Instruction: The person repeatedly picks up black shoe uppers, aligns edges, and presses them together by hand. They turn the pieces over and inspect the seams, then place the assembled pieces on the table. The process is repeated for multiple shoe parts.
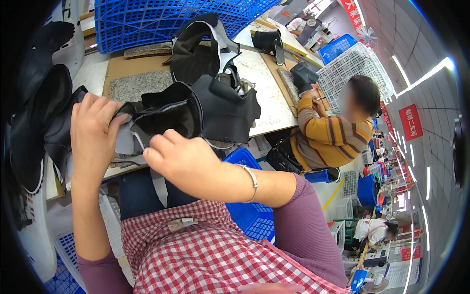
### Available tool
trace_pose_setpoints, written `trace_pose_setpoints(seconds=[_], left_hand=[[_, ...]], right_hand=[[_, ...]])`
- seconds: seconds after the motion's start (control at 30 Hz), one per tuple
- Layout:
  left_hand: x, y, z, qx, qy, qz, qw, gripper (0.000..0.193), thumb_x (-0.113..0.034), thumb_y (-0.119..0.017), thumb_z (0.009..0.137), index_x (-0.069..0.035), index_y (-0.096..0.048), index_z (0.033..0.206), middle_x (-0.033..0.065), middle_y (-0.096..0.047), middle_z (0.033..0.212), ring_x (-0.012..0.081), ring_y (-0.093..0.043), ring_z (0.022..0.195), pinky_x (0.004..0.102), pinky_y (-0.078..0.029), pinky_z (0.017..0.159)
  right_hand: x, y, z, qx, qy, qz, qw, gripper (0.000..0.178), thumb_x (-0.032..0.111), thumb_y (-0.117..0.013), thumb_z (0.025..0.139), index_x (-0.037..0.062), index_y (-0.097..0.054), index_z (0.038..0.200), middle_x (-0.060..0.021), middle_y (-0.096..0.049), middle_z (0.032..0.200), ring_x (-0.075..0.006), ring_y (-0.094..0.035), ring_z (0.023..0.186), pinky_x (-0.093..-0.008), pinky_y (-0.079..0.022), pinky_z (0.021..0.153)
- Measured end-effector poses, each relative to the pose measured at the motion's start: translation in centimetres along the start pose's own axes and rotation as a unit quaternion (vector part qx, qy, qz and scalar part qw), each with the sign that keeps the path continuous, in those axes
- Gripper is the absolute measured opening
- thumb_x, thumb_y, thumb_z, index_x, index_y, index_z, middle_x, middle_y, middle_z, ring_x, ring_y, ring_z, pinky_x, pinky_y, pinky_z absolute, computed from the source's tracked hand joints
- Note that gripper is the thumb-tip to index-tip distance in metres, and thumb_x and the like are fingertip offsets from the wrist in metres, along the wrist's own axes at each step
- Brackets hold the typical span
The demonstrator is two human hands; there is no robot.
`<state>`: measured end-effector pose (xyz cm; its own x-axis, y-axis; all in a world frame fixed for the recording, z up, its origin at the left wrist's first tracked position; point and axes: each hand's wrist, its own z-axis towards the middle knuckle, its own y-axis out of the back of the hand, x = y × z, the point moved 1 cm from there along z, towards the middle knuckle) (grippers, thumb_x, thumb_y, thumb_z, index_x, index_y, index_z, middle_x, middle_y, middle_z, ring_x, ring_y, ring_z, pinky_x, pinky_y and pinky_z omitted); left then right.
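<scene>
Left of the workbench [274, 105] edge: left hand [93, 134] clamped on black boot upper [196, 110], fingers over its grey lining. Right hand [178, 157] curled shut at lower rim, grip hidden behind knuckles. Upper probably soft, floppy, light; best pinched at stitched edges. Fingertips, seam detail unreadable.

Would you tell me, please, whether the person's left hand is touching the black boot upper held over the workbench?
Touching. The head view shows the left hand with its fingers curled over the edge of the black boot upper, no gap between them.
</scene>
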<state>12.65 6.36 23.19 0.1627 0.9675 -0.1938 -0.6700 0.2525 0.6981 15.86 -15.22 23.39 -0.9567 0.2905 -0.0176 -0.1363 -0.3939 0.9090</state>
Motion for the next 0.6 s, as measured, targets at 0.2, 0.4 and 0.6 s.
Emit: trace_pose_setpoints(seconds=[0.2, 0.4, 0.6], left_hand=[[4.0, -3.6, -4.2, 0.093, 0.241, -0.263, 0.930, 0.020, -0.009, -0.077, 0.087, 0.005, -0.070, 0.100, 0.0100, -0.066, 0.092, 0.0185, -0.063, 0.088, 0.0312, -0.048, 0.082], [3.3, -4.7, -5.1, 0.010, 0.358, -0.302, 0.884, 0.031, -0.016, -0.080, 0.090, 0.008, -0.072, 0.107, 0.0083, -0.075, 0.097, 0.0107, -0.062, 0.088, 0.0285, -0.051, 0.083], [5.5, 2.4, -1.2, 0.013, 0.372, -0.299, 0.879, 0.040, -0.036, -0.083, 0.086, 0.002, -0.077, 0.097, 0.0070, -0.075, 0.080, 0.0118, -0.067, 0.067, 0.0267, -0.053, 0.064]], right_hand=[[-4.4, -0.8, 0.0, -0.008, -0.099, 0.161, 0.982, 0.029, 0.001, -0.072, 0.085, 0.0034, -0.052, 0.108, -0.0178, -0.063, 0.092, -0.0427, -0.065, 0.086, -0.0476, -0.055, 0.073], [-3.6, 0.2, -0.2, 0.042, -0.099, 0.081, 0.991, 0.061, 0.008, -0.085, 0.071, 0.0123, -0.059, 0.126, -0.0081, -0.064, 0.102, -0.0304, -0.064, 0.099, -0.0419, -0.057, 0.078], [-4.0, 4.7, 0.7, -0.033, -0.044, 0.161, 0.985, 0.038, 0.000, -0.083, 0.071, 0.0090, -0.061, 0.100, -0.0076, -0.066, 0.092, -0.0305, -0.063, 0.089, -0.0387, -0.052, 0.076]])
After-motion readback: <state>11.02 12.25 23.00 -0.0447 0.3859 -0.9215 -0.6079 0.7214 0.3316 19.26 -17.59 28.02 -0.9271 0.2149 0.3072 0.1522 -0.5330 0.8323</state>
